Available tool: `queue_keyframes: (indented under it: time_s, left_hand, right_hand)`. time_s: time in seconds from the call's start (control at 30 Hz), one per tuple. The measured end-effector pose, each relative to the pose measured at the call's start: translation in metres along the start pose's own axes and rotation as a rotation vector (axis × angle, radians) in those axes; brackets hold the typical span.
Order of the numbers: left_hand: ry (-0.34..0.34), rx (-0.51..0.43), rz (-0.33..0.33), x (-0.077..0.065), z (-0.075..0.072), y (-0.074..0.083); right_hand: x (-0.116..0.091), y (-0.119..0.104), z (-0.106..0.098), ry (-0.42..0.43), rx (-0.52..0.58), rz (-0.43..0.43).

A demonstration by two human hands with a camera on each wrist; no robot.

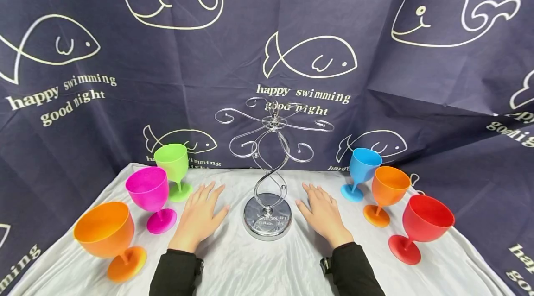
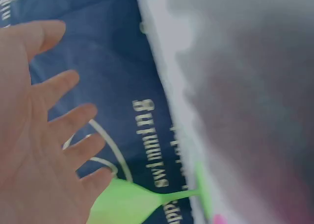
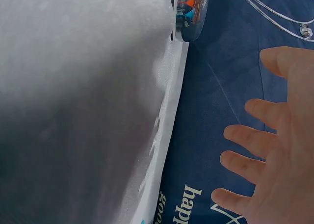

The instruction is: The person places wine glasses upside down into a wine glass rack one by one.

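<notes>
Between my two hands stands a chrome cup rack (image 1: 269, 217) with a round mirrored base and curling wire arms. My left hand (image 1: 201, 217) is left of that base, palm down with fingers spread, holding nothing. On the right, my right hand (image 1: 324, 215) lies likewise, fingers straight. Beyond the left hand are a green goblet (image 1: 172, 161), a magenta goblet (image 1: 148, 189) and an orange goblet (image 1: 104, 231). Past the right hand stand a blue goblet (image 1: 364, 166), a second orange goblet (image 1: 389, 187) and a red goblet (image 1: 426, 219). The wire arms carry no goblets.
A white cloth (image 1: 233, 268) covers the table. Close behind its far edge hangs a dark blue curtain (image 1: 250, 55) printed with whales, fish and lettering, which also closes in both sides. The rack's upper arms (image 1: 306, 127) reach out sideways above the table.
</notes>
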State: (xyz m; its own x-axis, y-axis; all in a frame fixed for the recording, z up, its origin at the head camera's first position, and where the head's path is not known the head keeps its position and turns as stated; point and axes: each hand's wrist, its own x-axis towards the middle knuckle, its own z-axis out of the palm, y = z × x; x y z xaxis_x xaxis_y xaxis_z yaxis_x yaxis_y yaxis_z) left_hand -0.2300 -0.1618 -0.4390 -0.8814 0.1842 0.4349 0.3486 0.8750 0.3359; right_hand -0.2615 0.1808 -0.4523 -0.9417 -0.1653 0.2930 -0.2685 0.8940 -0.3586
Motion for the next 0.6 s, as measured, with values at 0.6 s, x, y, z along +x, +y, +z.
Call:
queue_keyframes:
  time_s: [0.6]
  left_hand:
    - [0.108, 0.017, -0.002, -0.026, -0.121, 0.041]
  right_hand:
    - [-0.001, 0.000, 0.000, -0.013, 0.008, 0.000]
